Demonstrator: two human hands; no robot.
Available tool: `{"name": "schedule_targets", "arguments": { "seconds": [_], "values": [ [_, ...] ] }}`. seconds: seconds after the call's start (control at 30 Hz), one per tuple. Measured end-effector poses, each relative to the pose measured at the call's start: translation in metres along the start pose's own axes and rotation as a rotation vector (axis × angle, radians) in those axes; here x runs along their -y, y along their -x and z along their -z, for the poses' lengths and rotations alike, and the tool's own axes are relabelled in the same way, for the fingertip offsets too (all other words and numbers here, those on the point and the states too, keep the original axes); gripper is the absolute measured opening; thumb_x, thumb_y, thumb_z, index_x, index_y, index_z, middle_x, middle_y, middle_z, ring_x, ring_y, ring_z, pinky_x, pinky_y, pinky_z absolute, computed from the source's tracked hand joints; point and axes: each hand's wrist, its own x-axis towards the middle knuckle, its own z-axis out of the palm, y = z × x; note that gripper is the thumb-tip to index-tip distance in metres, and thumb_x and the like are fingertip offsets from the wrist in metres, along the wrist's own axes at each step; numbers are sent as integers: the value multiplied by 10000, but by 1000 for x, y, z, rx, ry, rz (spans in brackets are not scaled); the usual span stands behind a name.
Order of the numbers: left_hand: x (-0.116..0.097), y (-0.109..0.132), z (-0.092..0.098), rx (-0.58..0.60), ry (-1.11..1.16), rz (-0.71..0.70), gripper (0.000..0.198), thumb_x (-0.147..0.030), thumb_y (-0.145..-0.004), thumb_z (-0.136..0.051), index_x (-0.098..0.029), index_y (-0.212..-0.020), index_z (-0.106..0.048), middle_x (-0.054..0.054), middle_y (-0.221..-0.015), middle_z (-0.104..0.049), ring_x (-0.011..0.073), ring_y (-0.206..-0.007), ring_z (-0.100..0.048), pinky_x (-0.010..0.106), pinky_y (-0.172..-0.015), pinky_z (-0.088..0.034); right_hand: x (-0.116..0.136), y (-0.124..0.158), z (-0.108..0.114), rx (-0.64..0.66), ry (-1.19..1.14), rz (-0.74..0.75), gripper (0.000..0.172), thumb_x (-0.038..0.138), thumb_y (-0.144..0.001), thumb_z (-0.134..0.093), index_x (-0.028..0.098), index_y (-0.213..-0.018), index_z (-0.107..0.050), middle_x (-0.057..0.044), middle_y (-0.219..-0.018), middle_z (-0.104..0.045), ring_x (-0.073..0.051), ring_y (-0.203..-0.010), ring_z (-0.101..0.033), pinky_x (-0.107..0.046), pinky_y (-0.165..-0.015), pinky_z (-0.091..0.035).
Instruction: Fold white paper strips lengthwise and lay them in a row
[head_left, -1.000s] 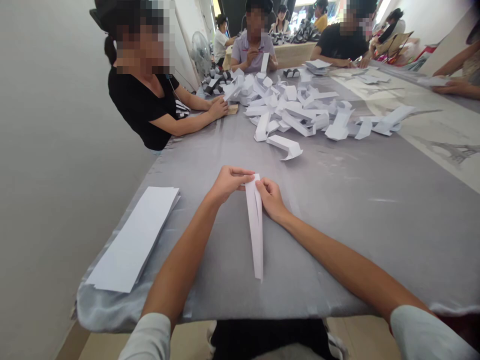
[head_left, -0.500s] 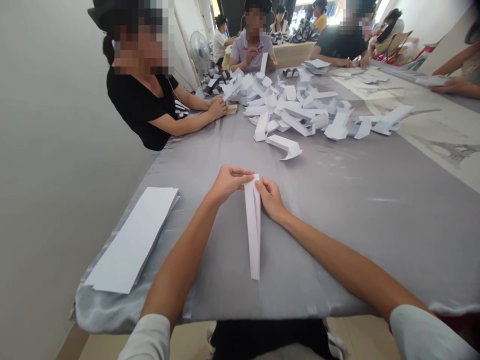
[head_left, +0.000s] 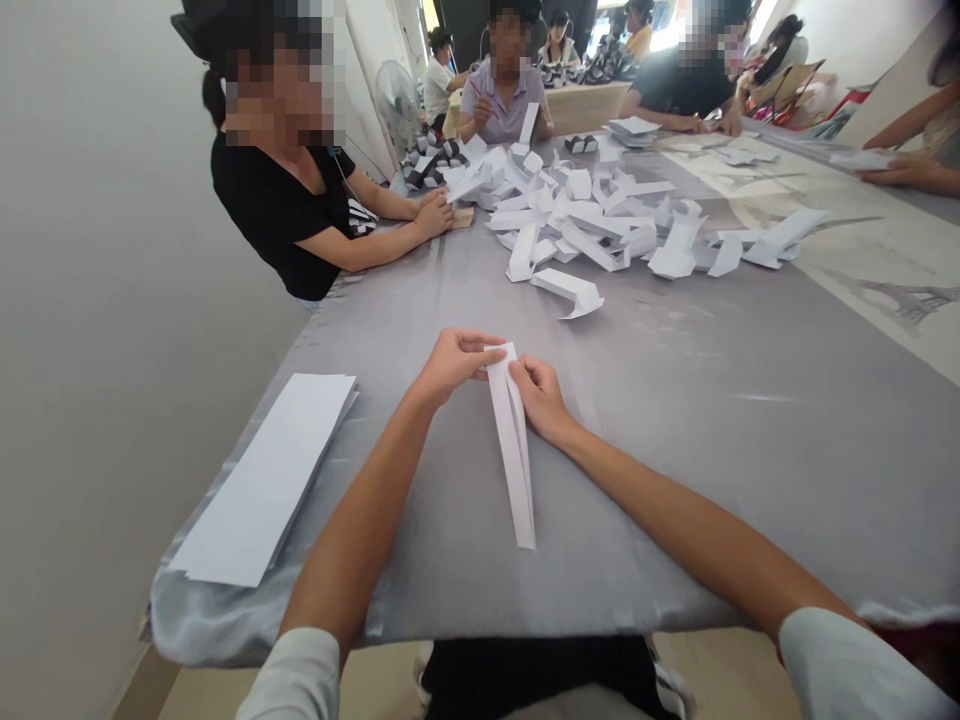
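The folded paper strip (head_left: 513, 452) lies on the grey cloth-covered worktop (head_left: 675, 500), its lower tip now swung to the right, so it slants across the cloth instead of running straight toward the person. The left hand (head_left: 454, 368) keeps a closed grip on the strip's top end, and the right hand (head_left: 541, 400) presses closed against its right edge just below. A stack of paper strips (head_left: 262, 480) lies well apart to the left.

Grey worktop (head_left: 712, 480) spreads past my right hand (head_left: 541, 400), leaving room to pass. Ahead, folded paper strips (head_left: 577, 215) heap up in the way; leftward, a stack of paper sheets (head_left: 262, 480) blocks.
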Motion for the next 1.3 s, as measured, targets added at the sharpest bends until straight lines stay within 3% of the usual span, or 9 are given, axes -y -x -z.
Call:
{"name": "schedule_targets", "arguments": {
  "seconds": [0.13,0.53,0.8,1.03,1.3],
  "values": [
    [-3,2,0,37,-30,20,510,-397,-723,-933,-131,-1137,-803,99,-832,-766,235,-848,-746,386,-780,-645,-3,0,0,-5,-12,14,452,532,-978,-597,229,-687,-431,36,-654,-385,-133,-598,-333,-291,-554,-269],
    [1,-1,-5,-136,-4,-20,560,-358,-709,-938,-124,-1187,-761,124,-900,-788,222,-839,-748,335,-739,-605,-4,-2,1,26,-48,-35,489,587,-956,-615,231,-690,-411,39,-666,-345,-135,-609,-313,-293,-560,-262],
    [-2,0,-4,-16,31,85,654,-339,-636,-987,-111,-1186,-717,106,-883,-781,248,-865,-760,368,-756,-631,1,0,0,1,-12,-20,507,600,-953,-615,229,-672,-414,33,-655,-363,-132,-606,-319,-290,-549,-253],
    [-4,3,-8,-46,-14,37,605,-328,-677,-953,-135,-1204,-728,56,-785,-744,211,-794,-740,338,-740,-619,-1,-1,0,2,16,-21,533,646,-954,-602,232,-681,-405,34,-649,-361,-135,-604,-317,-288,-548,-261],
    [-2,1,-8,-145,-6,-36,535,-334,-725,-898,-160,-1203,-731,120,-958,-798,225,-845,-750,317,-704,-602,1,-2,0,42,-1,-45,499,619,-942,-600,232,-689,-412,37,-664,-353,-137,-613,-320,-291,-557,-269]
  ]
}}
